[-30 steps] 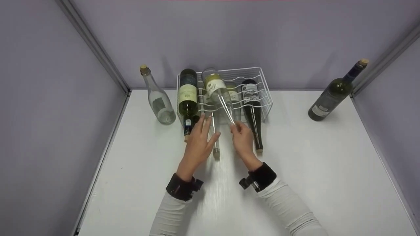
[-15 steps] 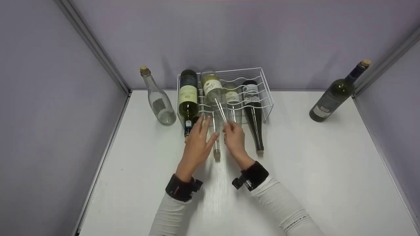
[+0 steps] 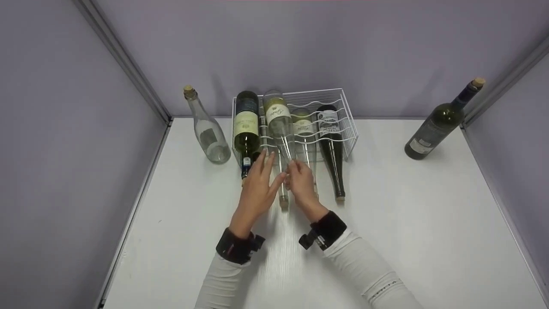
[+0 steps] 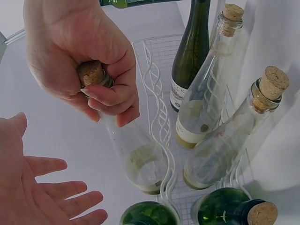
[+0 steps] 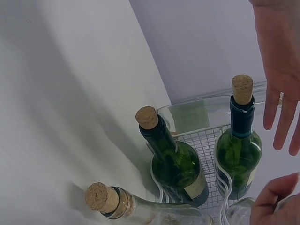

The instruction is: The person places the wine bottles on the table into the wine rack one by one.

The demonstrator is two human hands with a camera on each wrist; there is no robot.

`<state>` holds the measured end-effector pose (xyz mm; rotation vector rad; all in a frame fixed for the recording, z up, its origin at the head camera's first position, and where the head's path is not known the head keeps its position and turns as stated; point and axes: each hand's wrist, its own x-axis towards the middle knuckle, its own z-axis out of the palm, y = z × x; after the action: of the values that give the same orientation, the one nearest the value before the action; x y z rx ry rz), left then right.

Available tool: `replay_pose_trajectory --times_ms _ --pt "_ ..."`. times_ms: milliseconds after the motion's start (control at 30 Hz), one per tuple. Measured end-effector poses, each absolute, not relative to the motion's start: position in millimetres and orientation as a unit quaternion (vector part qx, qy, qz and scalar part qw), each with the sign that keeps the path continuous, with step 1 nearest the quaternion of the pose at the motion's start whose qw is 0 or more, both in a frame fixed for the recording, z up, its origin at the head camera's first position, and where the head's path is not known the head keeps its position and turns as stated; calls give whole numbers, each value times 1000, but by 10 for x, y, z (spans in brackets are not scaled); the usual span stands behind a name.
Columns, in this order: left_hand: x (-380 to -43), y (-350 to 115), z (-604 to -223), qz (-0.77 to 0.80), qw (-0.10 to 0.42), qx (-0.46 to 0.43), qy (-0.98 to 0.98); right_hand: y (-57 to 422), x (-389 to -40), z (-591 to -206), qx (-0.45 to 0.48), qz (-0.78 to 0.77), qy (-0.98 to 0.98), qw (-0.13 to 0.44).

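Note:
A clear wine bottle with a white and gold label (image 3: pixel 278 112) lies on the top wires of a white wire rack (image 3: pixel 351 124), its neck toward the person. My right hand (image 3: pixel 301 182) grips that neck; in the left wrist view the cork (image 4: pixel 90 73) pokes out of the curled fingers. The left hand (image 3: pixel 257 186), fingers spread and straight, is beside a green wine bottle (image 3: pixel 246 124) on the rack's top left. Below, on the lower level, lie a clear bottle (image 3: pixel 303 128), a dark bottle (image 3: pixel 329 122) and another clear one, partly covered.
A corked clear bottle (image 3: pixel 210 137) stands upright on the white table (image 3: pixel 180 240) left of the rack. At the far right stands a dark green corked bottle (image 3: pixel 433 128). Walls enclose the table at the back and both sides.
My right hand has moved left with the clear bottle's neck, so the bottle lies straighter along the rack. The left hand has stayed nearly still.

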<state>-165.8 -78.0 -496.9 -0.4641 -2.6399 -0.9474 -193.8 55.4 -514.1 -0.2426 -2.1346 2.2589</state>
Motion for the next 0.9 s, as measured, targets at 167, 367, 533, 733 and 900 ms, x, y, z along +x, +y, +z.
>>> replay_pose_trajectory --times_ms 167,367,533,733,900 --pt "-1658 -793 -4978 -327 151 -161 -919 525 -1941 -5157 -72 737 -672 3" --pt "-1658 -812 -4985 -326 155 -167 -917 491 -1951 -5195 -62 747 -662 -28" --pt "-1656 -822 -4976 -325 153 -168 -918 466 -1961 -5235 -73 751 -654 -59" --pt "-1656 -836 -4971 -330 153 -166 -917 448 -1973 -5275 -70 753 -651 -68" --pt "-1665 -853 -4982 -329 158 -165 -916 443 -1985 -5292 -64 749 -655 -75"
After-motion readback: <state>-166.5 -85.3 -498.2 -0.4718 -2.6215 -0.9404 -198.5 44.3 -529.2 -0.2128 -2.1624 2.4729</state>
